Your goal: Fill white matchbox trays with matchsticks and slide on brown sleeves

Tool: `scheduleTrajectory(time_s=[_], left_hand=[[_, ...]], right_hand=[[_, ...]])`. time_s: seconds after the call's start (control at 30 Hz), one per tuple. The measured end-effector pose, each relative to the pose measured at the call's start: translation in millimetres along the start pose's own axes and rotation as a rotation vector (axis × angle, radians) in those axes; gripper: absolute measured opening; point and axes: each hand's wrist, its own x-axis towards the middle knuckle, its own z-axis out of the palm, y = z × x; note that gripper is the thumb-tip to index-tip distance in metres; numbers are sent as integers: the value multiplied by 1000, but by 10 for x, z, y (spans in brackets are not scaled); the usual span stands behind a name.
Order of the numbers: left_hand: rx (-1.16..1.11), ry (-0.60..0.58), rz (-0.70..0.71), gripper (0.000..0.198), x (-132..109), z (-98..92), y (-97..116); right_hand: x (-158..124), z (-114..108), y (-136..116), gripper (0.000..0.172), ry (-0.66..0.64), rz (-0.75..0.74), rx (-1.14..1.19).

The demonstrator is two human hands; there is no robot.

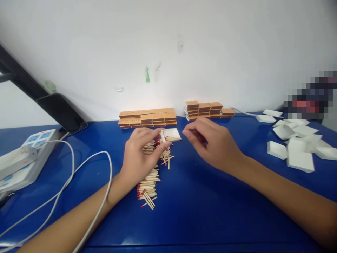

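My left hand (143,149) pinches a small white matchbox tray (163,136) between thumb and fingers, above a pile of matches. Part of a white surface with a few matches on it (172,133) shows just behind the tray. Loose red-tipped matches (149,184) lie in a long heap under and in front of that hand, which covers some of them. To the right, my right hand (207,140) hovers over the table with thumb and forefinger drawn together; whatever may be between the fingertips is too small to make out.
Brown matchboxes stand in a long stack (147,118) and a shorter stack (202,110) against the wall. Several white empty trays (300,160) lie scattered at the right. At left are a power strip (39,154), a black phone (61,112) and a white cable (109,168) crossing my left forearm.
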Motion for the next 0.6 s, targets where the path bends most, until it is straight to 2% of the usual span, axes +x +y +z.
scheduleTrajectory(time_s=[0.07,0.13,0.27,0.37,0.5,0.6], left_hand=[[47,82,-47,29,20,-20,-34],[76,122,-59,27,36,-36,-68],[105,103,-44,30,46,-40,-93],[104,78,-34,30,39,-28,-87],[113,76,-27,30,38,-34,-98],[113,86,-24,30,48,-52,-117]], right_hand=[[6,28,57,16,4,63,22],[-9,97,121,16,-67,106,68],[-56,285,226,10,-224,219,21],[-41,383,303,14,-265,315,-22],[30,391,387,22,-322,301,2],[48,312,346,18,-324,234,58]])
